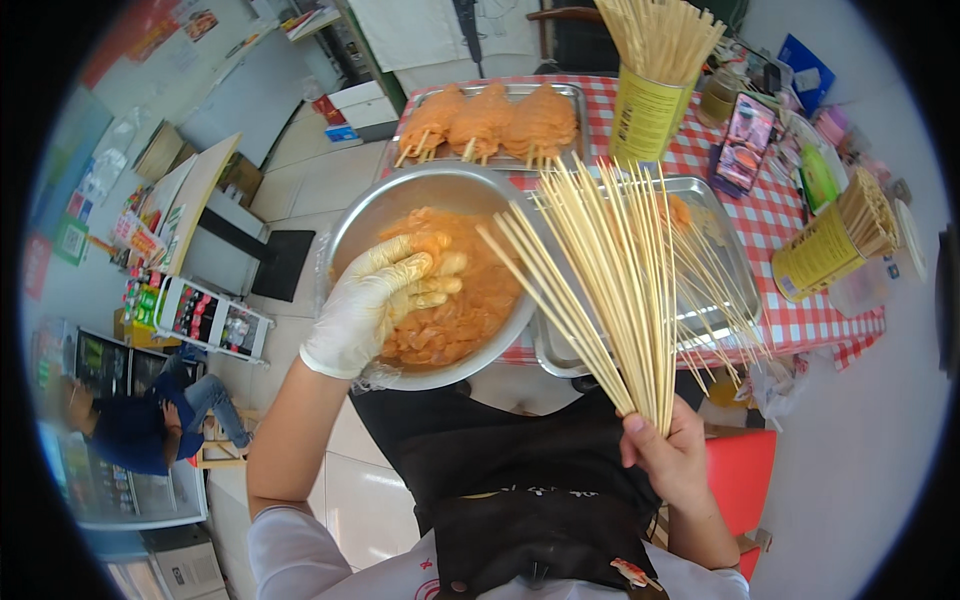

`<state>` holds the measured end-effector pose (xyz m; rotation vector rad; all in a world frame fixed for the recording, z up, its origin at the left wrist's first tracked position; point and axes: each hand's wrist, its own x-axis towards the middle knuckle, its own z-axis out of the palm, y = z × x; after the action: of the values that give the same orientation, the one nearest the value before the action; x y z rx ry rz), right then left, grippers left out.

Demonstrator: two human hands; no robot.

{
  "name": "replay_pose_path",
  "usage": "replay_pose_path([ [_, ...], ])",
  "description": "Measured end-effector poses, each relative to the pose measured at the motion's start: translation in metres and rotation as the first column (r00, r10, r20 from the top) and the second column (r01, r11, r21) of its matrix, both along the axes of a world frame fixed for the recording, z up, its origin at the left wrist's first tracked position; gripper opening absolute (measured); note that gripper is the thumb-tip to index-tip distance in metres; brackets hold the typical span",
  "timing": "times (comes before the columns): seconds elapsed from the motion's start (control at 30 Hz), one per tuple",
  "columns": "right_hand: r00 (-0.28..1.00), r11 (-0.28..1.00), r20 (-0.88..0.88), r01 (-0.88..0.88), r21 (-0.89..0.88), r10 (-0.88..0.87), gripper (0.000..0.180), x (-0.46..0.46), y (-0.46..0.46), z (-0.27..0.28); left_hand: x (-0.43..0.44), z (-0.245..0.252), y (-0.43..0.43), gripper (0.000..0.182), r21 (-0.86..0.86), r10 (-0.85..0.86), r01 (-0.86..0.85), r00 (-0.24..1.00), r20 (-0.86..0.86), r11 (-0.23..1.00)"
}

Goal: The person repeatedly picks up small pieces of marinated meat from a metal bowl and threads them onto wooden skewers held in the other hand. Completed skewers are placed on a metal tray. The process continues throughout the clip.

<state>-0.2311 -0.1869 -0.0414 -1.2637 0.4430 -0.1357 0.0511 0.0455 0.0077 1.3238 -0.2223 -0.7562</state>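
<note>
My left hand (375,300), in a pale disposable glove, is over a large metal bowl (480,373) of orange marinated meat pieces (435,330). Its fingers are bent and stained orange. Some orange meat shows at the fingertips, but whether they grip it is unclear. My bare right hand (667,450) is closed around the lower ends of a fanned bundle of bamboo skewers (637,315). The bundle's upper part spreads over a metal tray (547,341), hiding much of it. A small orange meat portion (677,211) lies in that tray.
Behind the bowl, a second tray (583,112) bears three piles of skewered meat (480,120). Yellow tins (649,112) of sticks stand on the checked tablecloth (806,330). A phone (742,146) is propped at right. A person (142,420) sits far left.
</note>
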Motion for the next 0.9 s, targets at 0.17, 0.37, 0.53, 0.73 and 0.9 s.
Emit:
replay_pose_path([
  [0.17,0.996,0.992,0.042,-0.079,0.094,0.076,0.02,0.015,0.021,-0.015,-0.013,-0.008,0.007,0.041,-0.285,0.182,-0.209,0.976,-0.118,0.936],
  [0.37,0.991,0.989,-0.007,-0.131,0.062,0.131,0.024,0.021,0.029,-0.022,-0.028,-0.008,0.005,0.036,-0.356,0.304,-0.32,0.947,-0.102,0.878],
  [0.53,0.987,0.987,-0.047,-0.153,0.037,0.155,0.02,0.02,0.027,-0.022,-0.03,-0.008,0.001,0.032,-0.327,0.333,-0.338,0.94,-0.075,0.882],
  [0.73,0.983,0.983,-0.049,-0.177,0.043,0.179,0.015,0.02,0.022,-0.023,-0.035,-0.009,-0.006,0.034,-0.328,0.336,-0.321,0.942,-0.012,0.889],
  [0.9,0.98,0.98,-0.059,-0.186,0.066,0.189,0.014,0.019,0.021,-0.023,-0.035,-0.007,-0.008,0.036,-0.341,0.345,-0.314,0.938,0.032,0.886],
])
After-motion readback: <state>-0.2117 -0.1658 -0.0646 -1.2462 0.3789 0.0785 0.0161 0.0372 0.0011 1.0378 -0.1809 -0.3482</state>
